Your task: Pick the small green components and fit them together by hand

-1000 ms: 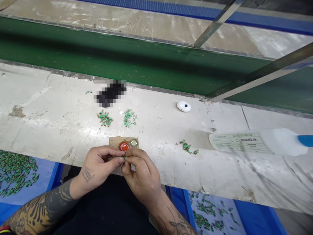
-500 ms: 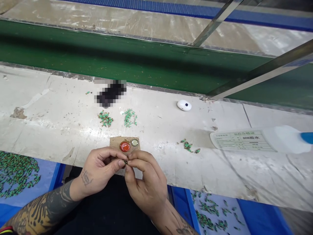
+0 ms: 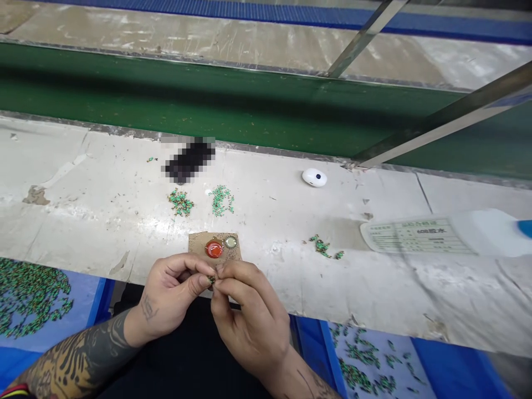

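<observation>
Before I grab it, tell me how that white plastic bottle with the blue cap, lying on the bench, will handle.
The white plastic bottle will probably roll if nudged, since it lies on its side on the flat bench. Its pale, cloudy wall suggests fairly light, slightly squeezable plastic. Its weight is hard to judge, because the contents don't show.

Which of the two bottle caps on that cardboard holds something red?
The bottle cap on the left of the cardboard scrap: it shows glossy red, while the other bottle cap beside it looks pale.
</observation>
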`<state>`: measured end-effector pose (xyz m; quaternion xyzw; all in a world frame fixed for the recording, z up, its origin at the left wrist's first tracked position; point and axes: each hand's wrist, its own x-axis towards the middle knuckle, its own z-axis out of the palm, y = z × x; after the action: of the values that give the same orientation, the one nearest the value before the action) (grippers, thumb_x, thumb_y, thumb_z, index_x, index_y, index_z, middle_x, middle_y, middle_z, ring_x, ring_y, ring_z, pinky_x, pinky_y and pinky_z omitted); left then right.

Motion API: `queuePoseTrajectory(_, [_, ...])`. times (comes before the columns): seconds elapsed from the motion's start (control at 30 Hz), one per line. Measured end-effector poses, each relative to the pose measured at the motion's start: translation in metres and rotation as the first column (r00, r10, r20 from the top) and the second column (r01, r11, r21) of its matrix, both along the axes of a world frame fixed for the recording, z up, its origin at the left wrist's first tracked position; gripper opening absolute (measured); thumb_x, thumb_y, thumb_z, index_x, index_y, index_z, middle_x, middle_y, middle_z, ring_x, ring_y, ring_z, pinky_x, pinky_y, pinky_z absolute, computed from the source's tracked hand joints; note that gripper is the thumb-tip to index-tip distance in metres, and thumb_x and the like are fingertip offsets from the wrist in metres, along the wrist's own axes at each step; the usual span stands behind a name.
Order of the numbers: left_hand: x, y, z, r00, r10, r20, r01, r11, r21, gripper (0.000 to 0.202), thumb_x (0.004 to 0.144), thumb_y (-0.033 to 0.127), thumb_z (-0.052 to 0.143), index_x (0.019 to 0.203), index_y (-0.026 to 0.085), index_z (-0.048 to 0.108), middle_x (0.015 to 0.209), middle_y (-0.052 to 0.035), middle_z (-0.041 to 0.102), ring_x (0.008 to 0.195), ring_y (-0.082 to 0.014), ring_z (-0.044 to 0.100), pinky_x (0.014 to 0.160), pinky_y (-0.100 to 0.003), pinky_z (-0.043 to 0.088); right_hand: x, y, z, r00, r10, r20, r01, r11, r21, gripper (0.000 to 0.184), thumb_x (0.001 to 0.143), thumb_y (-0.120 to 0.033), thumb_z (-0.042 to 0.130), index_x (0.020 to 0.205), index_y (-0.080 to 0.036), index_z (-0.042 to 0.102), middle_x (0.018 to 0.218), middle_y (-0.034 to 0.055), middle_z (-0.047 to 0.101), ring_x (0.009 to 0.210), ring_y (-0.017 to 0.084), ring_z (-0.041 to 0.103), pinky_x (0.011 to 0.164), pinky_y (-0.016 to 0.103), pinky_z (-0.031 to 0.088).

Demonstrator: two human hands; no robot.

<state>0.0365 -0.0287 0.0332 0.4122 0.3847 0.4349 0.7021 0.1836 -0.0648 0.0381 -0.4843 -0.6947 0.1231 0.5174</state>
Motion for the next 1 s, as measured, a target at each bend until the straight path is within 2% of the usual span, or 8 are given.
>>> queuePoseTrajectory(0.23, [0.0,0.002,0.005,0.999,-0.045,-0.009,0.045,0.996,-0.074,0.012,0.08,0.016,0.08,0.09,0.023,0.082,0.089,-0.0032,0.081,0.08,-0.0144,0.076,0.072,-0.019,0.063,0.003,0.003,-0.001,0.998,-0.047,-0.03,0.045,0.998,-0.041,0.022,0.087,0.0,0.06,0.096,-0.02,0.061,0.093,0.0054,0.065,0.086,0.016,0.067,0.076,0.031,0.062])
queuePoseTrajectory(0.73, [0.003,-0.004,-0.001,0.999,-0.03,0.038,0.032,0.998,-0.045,0.014,0.083,0.014,0.077,0.089,0.026,0.081,0.094,-0.0008,0.08,0.085,-0.012,0.075,0.077,-0.018,0.06,0.004,0.002,-0.005,0.999,-0.028,0.043,0.03,0.998,-0.053,0.018,0.088,-0.003,0.057,0.091,-0.02,0.057,0.093,0.0057,0.063,0.089,0.017,0.065,0.078,0.031,0.06])
queuePoseTrajectory(1.0, [0.005,-0.003,-0.006,0.995,-0.035,0.095,0.04,0.998,-0.054,0.017,0.084,0.011,0.075,0.089,0.027,0.081,0.097,0.0,0.079,0.087,-0.011,0.074,0.076,-0.017,0.059,0.005,0.0,-0.007,1.0,-0.017,0.006,0.017,0.996,-0.083,0.018,0.087,-0.001,0.058,0.09,-0.018,0.057,0.098,0.0058,0.062,0.093,0.016,0.065,0.083,0.029,0.059])
